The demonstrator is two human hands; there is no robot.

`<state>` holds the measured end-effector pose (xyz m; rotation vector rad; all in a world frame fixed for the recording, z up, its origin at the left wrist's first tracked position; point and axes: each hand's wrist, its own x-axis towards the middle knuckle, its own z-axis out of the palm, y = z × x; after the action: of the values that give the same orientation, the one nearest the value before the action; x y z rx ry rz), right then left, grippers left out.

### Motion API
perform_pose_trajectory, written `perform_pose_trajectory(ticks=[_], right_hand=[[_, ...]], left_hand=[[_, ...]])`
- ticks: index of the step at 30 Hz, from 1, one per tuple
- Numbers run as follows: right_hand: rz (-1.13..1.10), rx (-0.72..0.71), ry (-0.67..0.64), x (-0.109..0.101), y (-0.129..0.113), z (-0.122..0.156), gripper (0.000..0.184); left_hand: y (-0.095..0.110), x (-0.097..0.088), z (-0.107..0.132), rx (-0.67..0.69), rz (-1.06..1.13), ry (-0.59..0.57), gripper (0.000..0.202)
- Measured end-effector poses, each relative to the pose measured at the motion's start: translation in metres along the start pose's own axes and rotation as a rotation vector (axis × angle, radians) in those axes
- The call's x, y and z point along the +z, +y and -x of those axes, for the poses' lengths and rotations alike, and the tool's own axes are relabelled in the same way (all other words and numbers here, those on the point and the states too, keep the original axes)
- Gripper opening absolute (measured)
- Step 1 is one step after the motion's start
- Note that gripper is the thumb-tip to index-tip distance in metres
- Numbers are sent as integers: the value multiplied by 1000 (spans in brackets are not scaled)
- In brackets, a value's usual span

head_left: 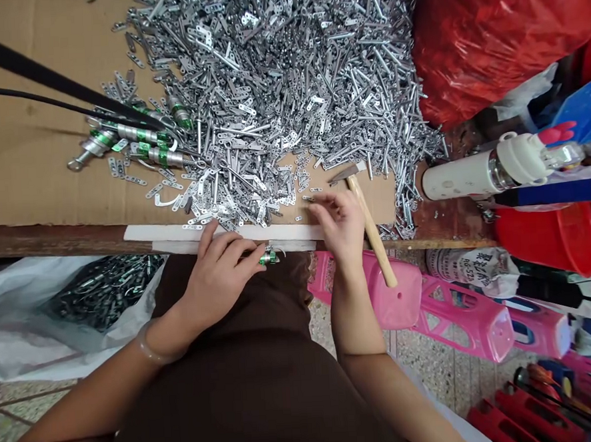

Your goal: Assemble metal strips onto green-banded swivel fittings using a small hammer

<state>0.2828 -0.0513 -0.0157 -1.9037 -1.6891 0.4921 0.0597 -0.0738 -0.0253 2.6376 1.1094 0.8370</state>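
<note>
The left hand (219, 276) is clamping a small green-banded metal fitting (268, 258) between thumb and fingertips, holding it just above the lap and directly below the white strip (226, 232) along the edge of the cardboard sheet (32, 170). The right hand (338, 225) is working apart from the left, over the scattered front edge of the heap of stamped aluminium strips (277, 82). Its fingertips (319, 206) are drawing close together just above a few loose strips, but whether one is pinched between them cannot be determined from this view.

A wooden-handled hammer (371, 233) is lying immediately to the right of the right hand, with its head resting on the cardboard and its handle projecting past the board edge. Beyond the left hand, a small group of larger green-banded metal assemblies (145, 140) is lying on the cardboard beside the heap. Below and left of the left hand, an open white plastic bag (16, 318) is holding a dark mass of green-banded parts (104, 293).

As for progress, the bag is showing a substantial quantity of banded parts, while the aluminium strip heap is remaining very large and is spreading across most of the cardboard.
</note>
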Motion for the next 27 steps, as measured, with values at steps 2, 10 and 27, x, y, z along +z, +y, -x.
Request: perform_pose_trajectory(ticks=[2,10,27], right_hand=[[45,12,-8,-3,1,-8,9],[-71,-273,-309,-7,-45,23,18],[61,169,-71,31,-62,64,7]], left_hand=[[0,1,2,-17,49,39,15],[-1,2,4,-8,130,116,8],[-2,0,1,-63,177,78,4]])
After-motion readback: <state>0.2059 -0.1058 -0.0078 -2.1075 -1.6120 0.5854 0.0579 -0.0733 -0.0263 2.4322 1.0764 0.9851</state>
